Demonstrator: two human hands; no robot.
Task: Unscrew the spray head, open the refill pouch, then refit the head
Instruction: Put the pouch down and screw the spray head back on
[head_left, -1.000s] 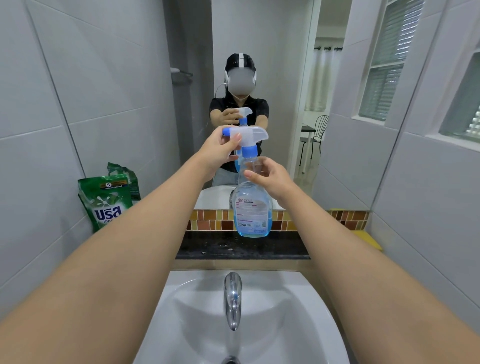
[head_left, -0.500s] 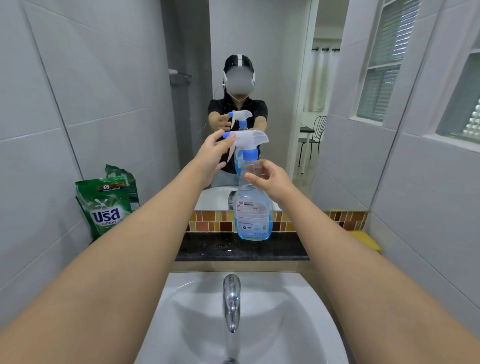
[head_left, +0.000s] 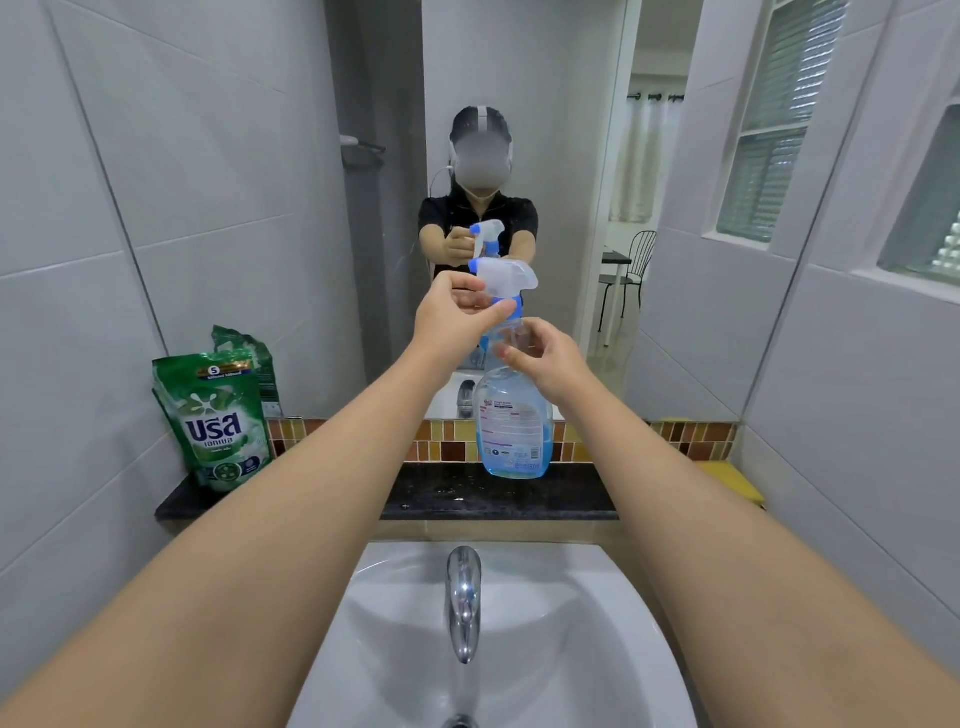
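Note:
A clear spray bottle (head_left: 511, 426) with blue liquid and a white label stands on the dark stone ledge (head_left: 545, 496) below the mirror. Its white spray head (head_left: 506, 278) with a blue collar sits on top. My left hand (head_left: 452, 317) grips the head, thumb against the blue collar and fingers round the trigger side. My right hand (head_left: 545, 353) holds the bottle's neck just under the collar. A green refill pouch (head_left: 215, 421) stands upright at the ledge's left end, apart from both hands.
A white basin (head_left: 519, 649) with a chrome tap (head_left: 464, 597) lies directly below the ledge. Grey tiled walls close in on both sides. The mirror (head_left: 519, 156) behind the ledge reflects a person and the bottle. A yellow object (head_left: 737, 480) lies at the ledge's right end.
My left hand has dropped from the nozzle end of the spray head to its lower part by the blue collar. The bottle stays on the ledge in my right hand.

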